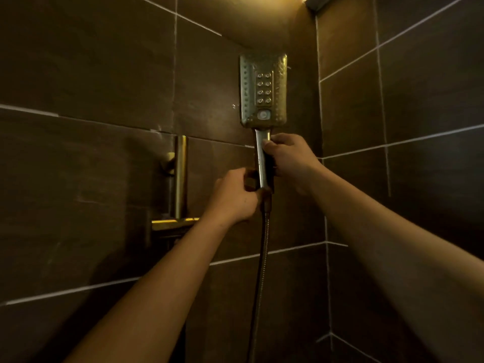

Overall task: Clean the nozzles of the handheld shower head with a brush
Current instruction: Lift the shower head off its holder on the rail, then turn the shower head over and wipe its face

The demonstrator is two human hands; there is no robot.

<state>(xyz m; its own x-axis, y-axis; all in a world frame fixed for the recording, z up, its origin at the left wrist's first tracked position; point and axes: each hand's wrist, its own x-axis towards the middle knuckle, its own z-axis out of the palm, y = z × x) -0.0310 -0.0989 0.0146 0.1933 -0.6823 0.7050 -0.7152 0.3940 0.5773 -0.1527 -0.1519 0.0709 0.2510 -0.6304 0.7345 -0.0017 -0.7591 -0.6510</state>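
Observation:
The rectangular metal shower head [263, 90] stands upright against the dark tiled wall, its nozzle face turned toward me. My right hand [289, 159] is wrapped around its chrome handle [262, 163] just below the head. My left hand [233, 196] grips the dark wall holder [252, 179] at the handle's lower end. A flexible metal hose [262, 263] hangs straight down from the handle. No brush is in view.
A brass-coloured vertical pipe [180, 176] and a horizontal bar [174, 224] are fixed to the wall left of my left hand. The two tiled walls meet in a corner [320, 153] just right of the shower head.

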